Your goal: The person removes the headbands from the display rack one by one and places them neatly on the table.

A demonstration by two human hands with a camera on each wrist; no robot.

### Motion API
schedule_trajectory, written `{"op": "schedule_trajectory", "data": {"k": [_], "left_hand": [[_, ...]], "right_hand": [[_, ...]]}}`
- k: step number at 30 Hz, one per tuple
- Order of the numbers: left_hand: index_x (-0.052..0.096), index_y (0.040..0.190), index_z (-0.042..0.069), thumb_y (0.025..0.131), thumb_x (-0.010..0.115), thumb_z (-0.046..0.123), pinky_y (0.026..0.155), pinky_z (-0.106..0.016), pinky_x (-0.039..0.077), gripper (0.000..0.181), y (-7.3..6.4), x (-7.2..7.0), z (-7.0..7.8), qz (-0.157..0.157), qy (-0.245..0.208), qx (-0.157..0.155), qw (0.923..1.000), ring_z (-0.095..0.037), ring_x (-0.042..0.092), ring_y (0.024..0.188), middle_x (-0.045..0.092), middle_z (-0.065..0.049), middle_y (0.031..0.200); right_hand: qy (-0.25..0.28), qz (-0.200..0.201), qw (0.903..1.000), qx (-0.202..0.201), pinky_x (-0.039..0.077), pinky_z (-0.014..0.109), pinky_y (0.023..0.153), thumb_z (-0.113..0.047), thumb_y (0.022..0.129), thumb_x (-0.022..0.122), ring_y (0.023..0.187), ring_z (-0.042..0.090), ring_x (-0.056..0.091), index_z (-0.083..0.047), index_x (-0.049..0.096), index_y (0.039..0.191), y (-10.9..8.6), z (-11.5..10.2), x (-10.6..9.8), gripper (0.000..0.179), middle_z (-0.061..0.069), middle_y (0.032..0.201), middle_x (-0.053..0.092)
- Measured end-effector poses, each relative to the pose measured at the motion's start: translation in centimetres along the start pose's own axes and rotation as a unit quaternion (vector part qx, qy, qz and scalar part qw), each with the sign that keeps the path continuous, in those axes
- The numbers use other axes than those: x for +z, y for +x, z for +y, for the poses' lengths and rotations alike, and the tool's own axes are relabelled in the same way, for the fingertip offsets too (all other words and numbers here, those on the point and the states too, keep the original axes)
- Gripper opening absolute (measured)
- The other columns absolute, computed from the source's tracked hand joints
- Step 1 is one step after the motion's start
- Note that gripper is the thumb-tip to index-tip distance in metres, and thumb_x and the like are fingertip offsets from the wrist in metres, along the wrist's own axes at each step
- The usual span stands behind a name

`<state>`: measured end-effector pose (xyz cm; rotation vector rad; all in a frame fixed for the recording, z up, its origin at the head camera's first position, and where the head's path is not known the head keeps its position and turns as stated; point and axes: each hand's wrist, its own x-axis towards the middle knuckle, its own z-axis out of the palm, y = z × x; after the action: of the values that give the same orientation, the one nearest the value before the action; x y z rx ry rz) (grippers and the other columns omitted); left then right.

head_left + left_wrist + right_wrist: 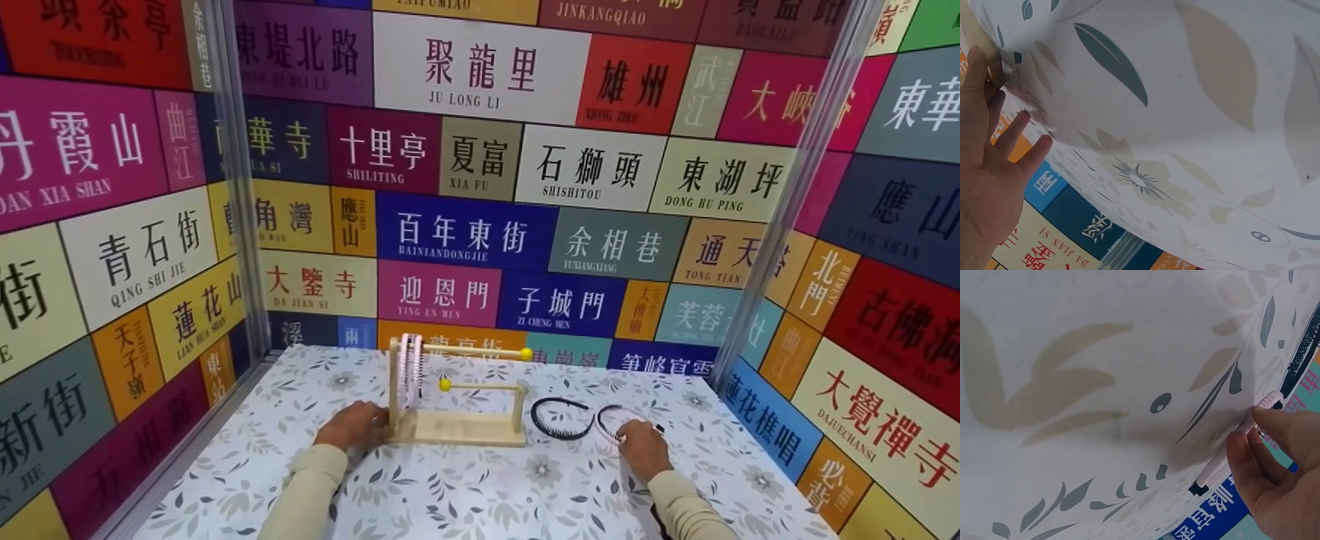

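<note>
A wooden display stand (457, 429) with two bars tipped with yellow balls stands on the table. My left hand (354, 426) is at its left end; in the left wrist view, thumb and index finger (997, 107) hold the wooden edge, the other fingers spread. Pink headbands (411, 371) with toothed inner sides hang on the upper bar, near the post. My right hand (643, 448) pinches a pink headband (1216, 464) between thumb and fingers, close over the tabletop. Its dark-tipped end shows in the right wrist view; the hand covers part of the band.
A black toothed headband (561, 420) lies between the stand and the pink one. The table (465, 495) has a white cloth with grey leaves and flowers. Walls of coloured sign panels (465, 229) rise behind and at both sides, with metal corner posts (244, 187).
</note>
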<state>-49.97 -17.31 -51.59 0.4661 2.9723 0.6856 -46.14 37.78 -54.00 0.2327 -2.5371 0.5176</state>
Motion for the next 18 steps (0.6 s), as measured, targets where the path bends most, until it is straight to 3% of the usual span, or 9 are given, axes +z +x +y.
{"op": "schedule_trajectory", "data": {"k": [10,18], "left_hand": [[0.072,0.132,0.012,0.097,0.075,0.024,0.107,-0.057,0.049,0.037,0.3,0.2,-0.6,-0.006,-0.019,-0.010,0.9998,-0.034,0.064,0.120,0.071,-0.010,0.126],[0.072,0.132,0.011,0.097,0.074,0.023,0.106,-0.057,0.050,0.038,0.0,0.2,0.0,0.000,-0.001,0.005,1.0000,-0.034,0.065,0.121,0.072,-0.011,0.127]], "right_hand": [[0.005,-0.054,0.9982,0.025,0.061,0.052,0.072,0.000,0.086,0.079,0.086,0.037,0.072,0.007,0.074,0.107,1.1,-1.0,-1.3,0.023,0.021,0.094,0.074],[0.007,-0.044,0.9989,0.012,0.062,0.052,0.073,-0.009,0.089,0.080,0.085,0.035,0.074,0.005,0.077,0.107,2.5,-3.3,-2.6,0.023,0.021,0.097,0.076]]}}
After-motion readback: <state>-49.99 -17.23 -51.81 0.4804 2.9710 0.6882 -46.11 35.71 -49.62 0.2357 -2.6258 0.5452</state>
